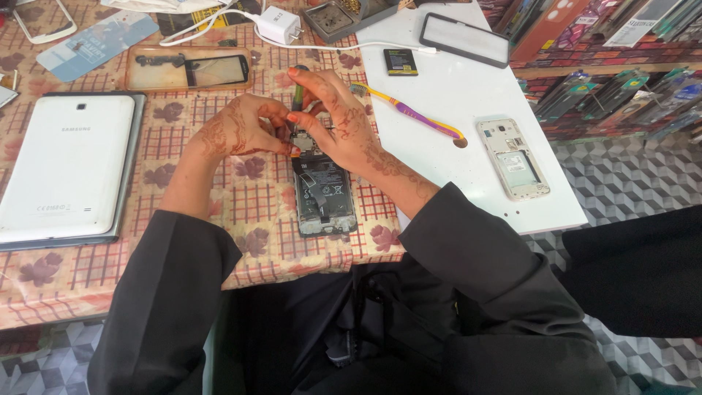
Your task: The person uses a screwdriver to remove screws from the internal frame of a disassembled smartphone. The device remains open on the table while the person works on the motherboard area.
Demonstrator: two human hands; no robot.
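An opened smartphone [324, 192] lies back-up on the patterned tablecloth, its black battery and circuit board exposed. My right hand [333, 117] grips a screwdriver with a green and red handle [297, 91], held upright over the phone's top end. My left hand [245, 126] rests beside it on the left, its fingertips pinching at the phone's upper edge. Both wrists carry henna patterns and both arms wear black sleeves.
A white tablet [62, 168] lies at left. Beyond my hands sit a clear phone case [186, 68], a white charger plug with cable [280, 25] and a metal tray [344, 16]. On the white board at right: a yellow-purple toothbrush [409, 111], another opened phone [513, 159], a small battery [401, 61].
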